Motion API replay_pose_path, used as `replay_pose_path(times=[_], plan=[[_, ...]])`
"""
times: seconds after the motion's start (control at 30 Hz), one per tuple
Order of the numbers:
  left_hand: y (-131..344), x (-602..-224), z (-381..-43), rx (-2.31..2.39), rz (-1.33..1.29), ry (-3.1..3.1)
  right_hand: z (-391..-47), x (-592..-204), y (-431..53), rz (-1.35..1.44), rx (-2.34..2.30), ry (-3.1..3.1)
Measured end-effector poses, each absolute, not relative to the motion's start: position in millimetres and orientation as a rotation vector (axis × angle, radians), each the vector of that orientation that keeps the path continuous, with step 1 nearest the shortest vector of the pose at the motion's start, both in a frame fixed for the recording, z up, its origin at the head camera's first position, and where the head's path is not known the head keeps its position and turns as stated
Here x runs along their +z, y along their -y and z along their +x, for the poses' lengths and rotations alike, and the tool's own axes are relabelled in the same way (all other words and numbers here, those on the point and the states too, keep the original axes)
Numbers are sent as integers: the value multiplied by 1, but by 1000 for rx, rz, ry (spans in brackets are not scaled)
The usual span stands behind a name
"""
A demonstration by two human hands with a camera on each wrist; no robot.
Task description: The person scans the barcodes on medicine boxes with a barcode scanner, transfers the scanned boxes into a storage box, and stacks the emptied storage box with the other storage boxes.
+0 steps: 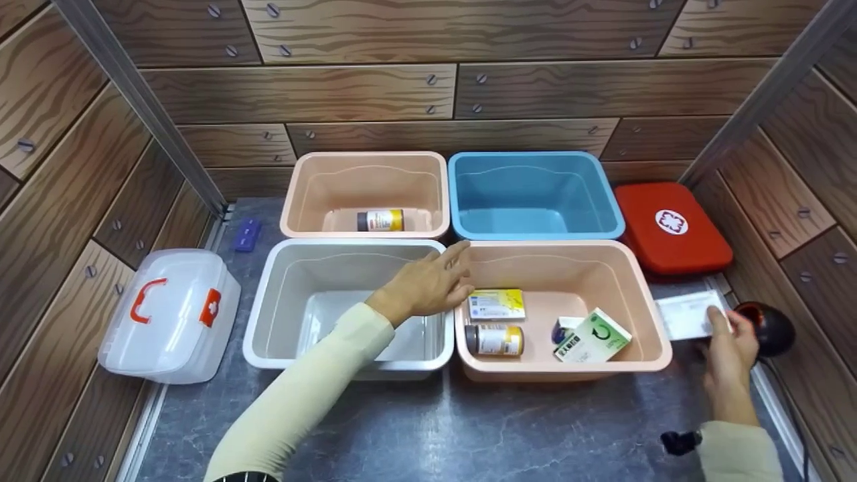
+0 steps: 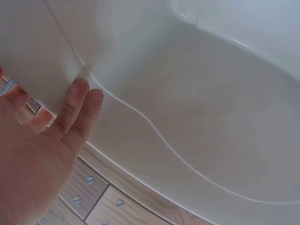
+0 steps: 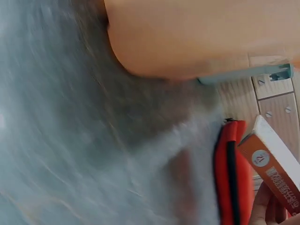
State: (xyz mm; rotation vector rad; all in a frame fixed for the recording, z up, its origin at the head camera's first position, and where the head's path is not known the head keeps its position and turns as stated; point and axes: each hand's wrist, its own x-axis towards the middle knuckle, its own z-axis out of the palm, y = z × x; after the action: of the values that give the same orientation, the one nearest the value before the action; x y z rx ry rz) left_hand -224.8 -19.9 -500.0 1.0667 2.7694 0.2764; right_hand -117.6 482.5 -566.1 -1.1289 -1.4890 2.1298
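Observation:
My left hand (image 1: pixel 428 281) hovers where the grey bin (image 1: pixel 258 308) meets the front peach bin (image 1: pixel 659 335), its fingers loosely extended and holding nothing. In the left wrist view its fingers (image 2: pixel 77 110) appear in front of a pale bin wall. My right hand (image 1: pixel 730 351) grips a medicine box (image 1: pixel 689 314), white on top, with an orange side printed in white visible in the right wrist view. That box is right of the front peach bin, beside a round black device (image 1: pixel 770 328) showing a red glow. Inside this bin lie a yellow-and-white box (image 1: pixel 497 304), a pill bottle (image 1: pixel 495 340) and a green-and-white box (image 1: pixel 596 338) over a smaller box.
Behind stand another peach bin (image 1: pixel 365 158) with a bottle (image 1: pixel 380 220) and a blue bin (image 1: pixel 535 161). A red first-aid case (image 1: pixel 669 227) lies at right. At left are a clear medicine chest (image 1: pixel 177 314) and a small purple case (image 1: pixel 247 235). Wood-patterned walls enclose the table.

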Motion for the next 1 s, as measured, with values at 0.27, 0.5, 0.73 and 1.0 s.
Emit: replay_pose_path(times=[0.27,0.5,0.73,1.0], plan=[[18,-498,-225,287,1057,-2749,-145,-501,-489,-844,1847,1752],[19,-499,-226,268,1050,-2756,-193,-440,-470,-531,1760,1918],[21,-496,-229,262,1047,-2756,-250,-422,-426,-231,1943,1996],[23,-499,-227,254,1106,-2783,-303,-447,-368,-105,1942,2289]])
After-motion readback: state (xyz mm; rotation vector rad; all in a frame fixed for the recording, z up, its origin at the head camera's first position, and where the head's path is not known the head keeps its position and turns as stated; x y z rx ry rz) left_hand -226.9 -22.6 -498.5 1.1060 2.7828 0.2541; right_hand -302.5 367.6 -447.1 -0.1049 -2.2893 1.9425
